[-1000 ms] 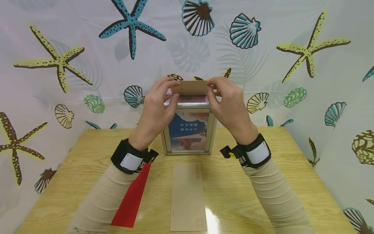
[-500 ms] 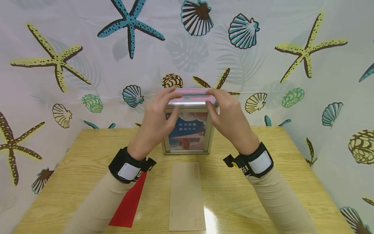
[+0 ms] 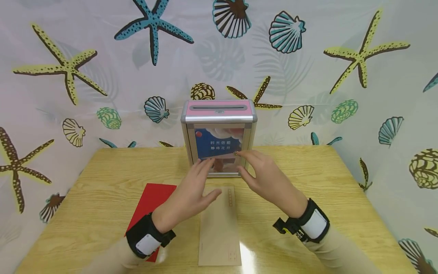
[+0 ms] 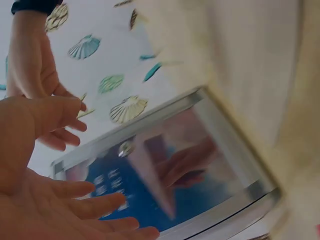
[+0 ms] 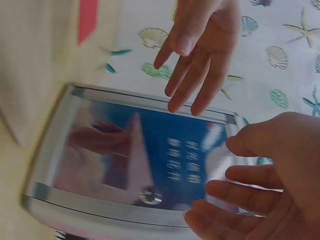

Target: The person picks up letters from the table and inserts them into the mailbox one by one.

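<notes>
Both hands hover in front of a metal-framed letter box (image 3: 219,118) with a pink top, a slot (image 3: 218,108) and a blue picture on its front. My left hand (image 3: 189,192) has its fingers extended and holds nothing, above the gap between a red envelope (image 3: 154,198) and a brown envelope (image 3: 220,228). With loosely bent fingers and nothing between them, my right hand (image 3: 265,175) overlaps the box's lower right corner in the head view. The left forearm covers part of the red envelope. In the right wrist view the box's small round lock (image 5: 150,196) shows.
The wooden table (image 3: 308,190) reaches back to a white cloth (image 3: 219,57) printed with starfish and shells. Black straps with small cameras sit on both wrists. The box stands near the table's back edge.
A brown envelope, held at the slot by both hands one second ago, has gone from view, and the slot shows. Both hands have come away from the box top, down and toward me.
</notes>
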Demonstrator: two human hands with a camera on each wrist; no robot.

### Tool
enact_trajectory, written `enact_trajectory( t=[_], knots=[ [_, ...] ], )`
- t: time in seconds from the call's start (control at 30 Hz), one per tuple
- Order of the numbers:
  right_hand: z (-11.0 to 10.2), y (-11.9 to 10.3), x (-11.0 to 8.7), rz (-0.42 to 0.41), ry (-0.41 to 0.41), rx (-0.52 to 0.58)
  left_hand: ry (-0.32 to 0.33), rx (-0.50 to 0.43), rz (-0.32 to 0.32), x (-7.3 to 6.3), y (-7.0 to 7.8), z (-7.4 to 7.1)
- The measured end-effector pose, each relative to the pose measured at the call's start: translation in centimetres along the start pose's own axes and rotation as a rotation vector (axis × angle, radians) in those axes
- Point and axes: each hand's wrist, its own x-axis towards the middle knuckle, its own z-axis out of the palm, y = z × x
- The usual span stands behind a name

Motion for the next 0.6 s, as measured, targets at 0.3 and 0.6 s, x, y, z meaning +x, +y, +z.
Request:
enact_trajectory(
  t=[0.3, 0.6],
  knots=[
    [5.0, -0.2, -4.4, 0.192, -0.192, 0.042, -0.292, -0.074, -0.247, -3.9, -0.9, 4.1],
    [8.5, 1.2, -6.4, 0.316, -0.302, 0.039, -0.421, -0.140, -0.383, -6.2, -1.1, 4.3]
  ],
)
